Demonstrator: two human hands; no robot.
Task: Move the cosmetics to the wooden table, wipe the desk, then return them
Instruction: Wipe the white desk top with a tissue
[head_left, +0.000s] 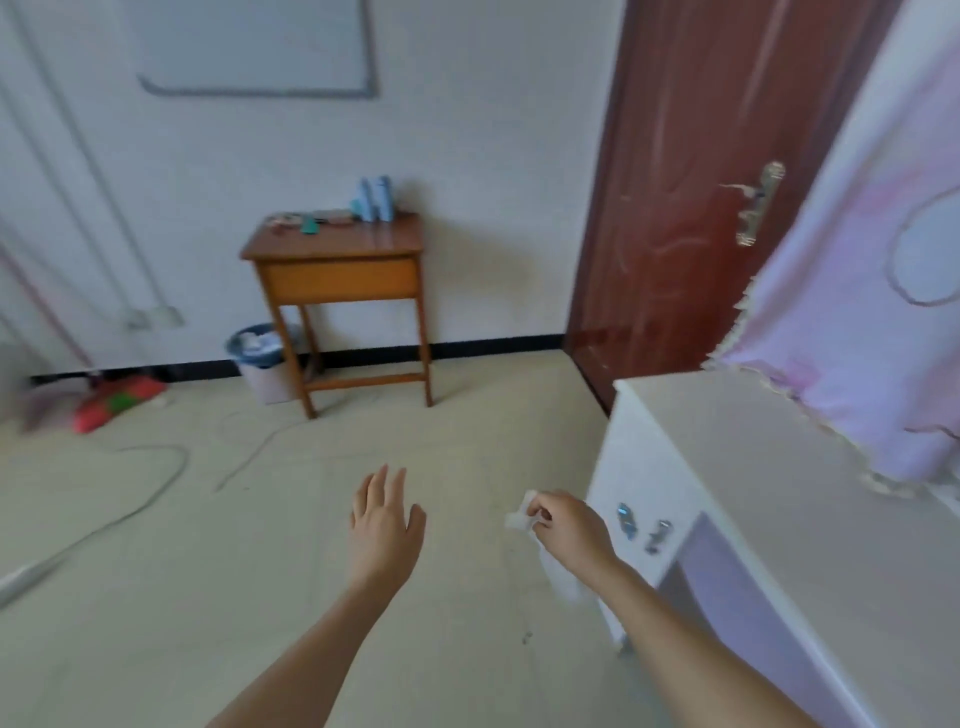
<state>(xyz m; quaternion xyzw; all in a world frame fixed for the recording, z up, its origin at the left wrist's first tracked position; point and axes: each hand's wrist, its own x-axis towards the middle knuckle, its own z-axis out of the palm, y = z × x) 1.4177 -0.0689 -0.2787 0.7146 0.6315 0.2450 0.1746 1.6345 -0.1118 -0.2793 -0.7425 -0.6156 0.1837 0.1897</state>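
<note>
The wooden table (332, 244) stands against the far wall. On its back edge are blue cosmetic bottles (375, 200) and several small items (306, 222). The white desk (753, 467) is at the right, its top bare, with a pink frilled cloth (852, 322) hanging over its far side. My left hand (384, 525) is held out over the floor with fingers straight, holding nothing. My right hand (563, 527) grips a crumpled white tissue (558, 569) just left of the desk front.
A blue-lined waste bin (262, 364) sits by the table's left legs. A red dustpan (117, 402) and cables (156, 483) lie on the floor at left. A brown door (691, 182) stands behind the desk. Two metal drawer handles (641, 525) stick out of the desk front.
</note>
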